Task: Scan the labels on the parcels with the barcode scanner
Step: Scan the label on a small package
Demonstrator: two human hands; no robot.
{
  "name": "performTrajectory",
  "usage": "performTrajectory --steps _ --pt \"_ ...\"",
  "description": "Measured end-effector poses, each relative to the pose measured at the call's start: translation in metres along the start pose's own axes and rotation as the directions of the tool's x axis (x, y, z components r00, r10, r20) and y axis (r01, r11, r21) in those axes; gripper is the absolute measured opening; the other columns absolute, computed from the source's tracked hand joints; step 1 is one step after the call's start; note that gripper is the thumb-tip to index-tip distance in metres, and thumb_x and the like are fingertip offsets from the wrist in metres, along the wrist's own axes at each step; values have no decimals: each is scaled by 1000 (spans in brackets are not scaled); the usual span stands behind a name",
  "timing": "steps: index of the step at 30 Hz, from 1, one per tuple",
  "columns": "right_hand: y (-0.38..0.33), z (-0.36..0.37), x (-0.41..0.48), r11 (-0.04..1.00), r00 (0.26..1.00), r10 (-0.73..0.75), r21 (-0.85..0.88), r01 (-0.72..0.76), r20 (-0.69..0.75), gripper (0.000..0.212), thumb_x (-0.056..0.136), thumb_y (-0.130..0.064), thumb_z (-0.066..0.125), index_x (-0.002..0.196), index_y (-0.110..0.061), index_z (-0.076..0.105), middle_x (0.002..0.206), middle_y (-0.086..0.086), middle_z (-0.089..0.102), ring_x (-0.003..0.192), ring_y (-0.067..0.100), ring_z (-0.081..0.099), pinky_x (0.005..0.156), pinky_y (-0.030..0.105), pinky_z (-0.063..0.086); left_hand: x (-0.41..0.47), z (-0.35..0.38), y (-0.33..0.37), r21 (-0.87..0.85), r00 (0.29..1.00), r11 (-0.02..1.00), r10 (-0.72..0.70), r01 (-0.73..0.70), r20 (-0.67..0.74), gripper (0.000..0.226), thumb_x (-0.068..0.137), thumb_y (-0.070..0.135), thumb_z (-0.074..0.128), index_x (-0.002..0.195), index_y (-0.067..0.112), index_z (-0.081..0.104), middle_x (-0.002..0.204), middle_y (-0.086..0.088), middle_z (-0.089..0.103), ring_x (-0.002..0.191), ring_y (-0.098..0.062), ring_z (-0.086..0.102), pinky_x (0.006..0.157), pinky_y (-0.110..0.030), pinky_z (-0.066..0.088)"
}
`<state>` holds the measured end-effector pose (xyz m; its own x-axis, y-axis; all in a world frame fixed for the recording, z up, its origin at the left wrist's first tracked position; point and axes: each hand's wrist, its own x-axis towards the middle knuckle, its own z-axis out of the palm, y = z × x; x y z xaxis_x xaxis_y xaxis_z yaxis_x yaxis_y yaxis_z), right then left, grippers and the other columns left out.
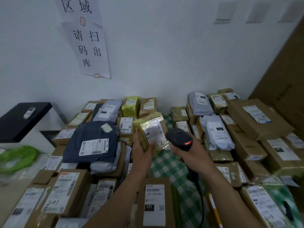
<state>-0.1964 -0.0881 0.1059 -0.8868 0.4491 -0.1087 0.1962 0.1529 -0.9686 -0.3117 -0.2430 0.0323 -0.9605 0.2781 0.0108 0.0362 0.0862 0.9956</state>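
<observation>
My left hand grips a small yellow-taped parcel from below and holds it tilted, its white label facing me. My right hand grips the handle of a black barcode scanner, whose red light glows. The scanner head sits just right of the parcel's label, almost touching it. The scanner's cable hangs down along my right forearm.
Cardboard boxes and mailer bags cover a table with a green checked cloth. A dark blue mailer lies left, a grey bag right, a labelled box near me. A black-topped cabinet stands far left; large brown cartons lean at right.
</observation>
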Motion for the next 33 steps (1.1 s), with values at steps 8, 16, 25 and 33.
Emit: performTrajectory --steps 8,16,25,33 --pt "-16 13 -9 998 986 43 -41 -37 162 36 92 -31 79 124 -27 63 89 -4 79 74 12 76 68 23 58 17 -7 -37 134 997 991 20 -10 -76 94 86 59 69 157 59 8 161 -1 38 148 -21 38 116 -57 40" --pt "-19 15 -6 996 977 79 -57 -69 200 36 91 -34 79 122 -29 62 87 1 79 78 16 77 69 24 60 14 -6 -29 199 995 980 26 -7 -93 93 92 47 69 161 48 8 155 -11 43 142 -29 45 111 -55 45" --pt "-14 15 7 994 968 100 -57 -89 230 39 92 -33 77 127 -28 60 87 3 79 78 17 77 75 31 62 20 -11 -34 190 1000 982 0 6 -31 91 90 58 65 158 56 4 162 -2 38 147 -25 38 115 -55 41" --pt "5 4 26 994 985 97 -71 -88 142 38 91 -32 79 125 -31 64 102 -6 77 81 16 76 71 34 60 6 -19 -31 -16 955 960 -276 279 107 72 102 16 61 151 54 24 134 6 64 112 -11 69 93 -39 60"
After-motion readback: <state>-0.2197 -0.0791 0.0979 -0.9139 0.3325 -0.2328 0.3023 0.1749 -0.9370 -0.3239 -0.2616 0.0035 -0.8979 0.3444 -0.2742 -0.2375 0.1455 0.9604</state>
